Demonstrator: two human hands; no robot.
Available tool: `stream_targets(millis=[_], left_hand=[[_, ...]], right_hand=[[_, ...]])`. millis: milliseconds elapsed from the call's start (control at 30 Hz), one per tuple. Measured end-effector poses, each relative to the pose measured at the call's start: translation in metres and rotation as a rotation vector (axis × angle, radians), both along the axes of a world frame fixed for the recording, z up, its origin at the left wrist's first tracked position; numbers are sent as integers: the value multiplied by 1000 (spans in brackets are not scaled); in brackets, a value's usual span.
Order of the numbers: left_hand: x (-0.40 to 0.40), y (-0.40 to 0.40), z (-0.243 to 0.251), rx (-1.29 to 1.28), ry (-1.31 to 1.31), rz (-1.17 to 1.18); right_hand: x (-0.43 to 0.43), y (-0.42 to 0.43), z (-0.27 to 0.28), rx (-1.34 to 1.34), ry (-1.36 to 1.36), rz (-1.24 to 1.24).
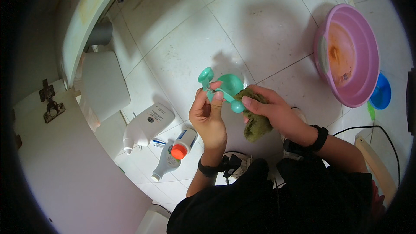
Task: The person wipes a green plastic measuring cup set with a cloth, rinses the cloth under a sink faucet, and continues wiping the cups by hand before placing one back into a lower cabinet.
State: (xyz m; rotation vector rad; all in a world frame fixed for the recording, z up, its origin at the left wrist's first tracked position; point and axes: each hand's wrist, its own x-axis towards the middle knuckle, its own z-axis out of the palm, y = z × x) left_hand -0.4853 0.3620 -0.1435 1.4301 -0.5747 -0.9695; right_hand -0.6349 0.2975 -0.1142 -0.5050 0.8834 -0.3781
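Note:
Between the thumb and fingers of my left hand [211, 117] is a set of green plastic measuring spoons [230, 84], joined by a small metal ring. One large scoop and two smaller bowls fan out from the grip. My right hand [276, 109] holds a dark green cloth [258, 126], bunched up and hanging below the fingers. Its thumb and the cloth lie against the small spoon at the right. The hands are close together above the tiled floor, and the cloth hides part of my right fingers.
A pink basin [352, 55] is at the right, stained orange inside, beside a blue bowl [381, 92]. White bottles [156, 120], one with an orange cap [178, 152], stand at the left near an open cabinet door [71, 169]. A black cable [388, 136] curves at the right.

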Motion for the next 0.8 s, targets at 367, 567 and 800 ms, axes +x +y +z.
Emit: stream_targets(millis=[367, 567, 800], left_hand=[[-4, 3, 2, -19, -197, -28], [-4, 7, 0, 20, 325, -52], [-13, 6, 12, -58, -62, 78]], right_hand=[[-3, 5, -14, -546, 160, 128], [-12, 3, -8, 56, -9, 122], [-8, 11, -3, 166, -118, -2]])
